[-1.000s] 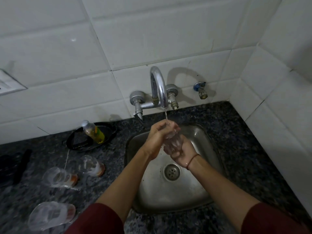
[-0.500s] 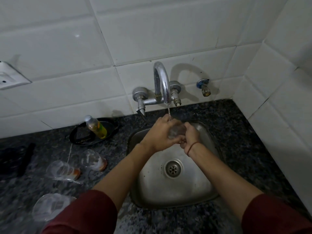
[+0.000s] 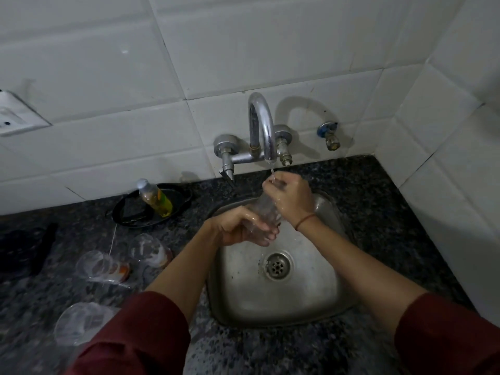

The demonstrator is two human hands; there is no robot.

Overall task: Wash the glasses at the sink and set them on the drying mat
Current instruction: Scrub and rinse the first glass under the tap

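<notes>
Nearest me, at eight o'clock, a tipped glass lies on the table. Over the sink my left hand cups the clear glass from below, fingers curled round it. At twelve o'clock my right hand grips its upper end under the running tap.

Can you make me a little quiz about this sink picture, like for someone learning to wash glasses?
1. True or false: water is running from the tap.
2. How many glasses lie on the counter left of the sink?
3. The yellow bottle lies in: A the sink, B a black dish, C a hand.
Key: 1 true; 2 three; 3 B.
</notes>
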